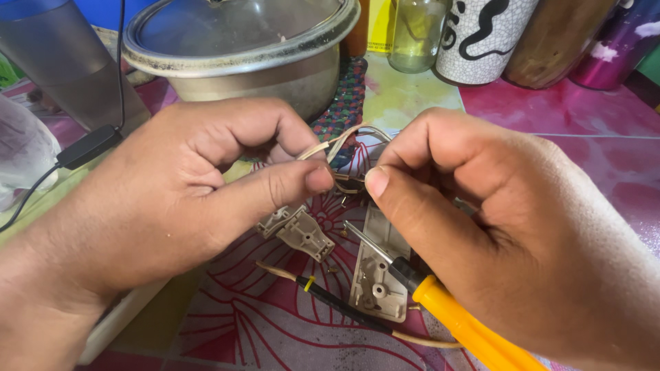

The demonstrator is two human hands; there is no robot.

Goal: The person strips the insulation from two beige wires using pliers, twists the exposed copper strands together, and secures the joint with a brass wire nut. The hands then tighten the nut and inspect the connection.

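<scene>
My left hand (172,199) and right hand (509,233) each pinched shut on the thin pale wires (344,141), held just above the opened plastic switch casing (375,268) on the counter. They looked light, springy and easily kinked, so I judged the insulated runs near the bare ends the best hold.

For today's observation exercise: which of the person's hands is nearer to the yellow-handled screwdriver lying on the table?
Right. The right hand hovers just above the screwdriver, its thumb over the metal shaft. The left hand is off to the screwdriver's left, pinching the wires.
</scene>
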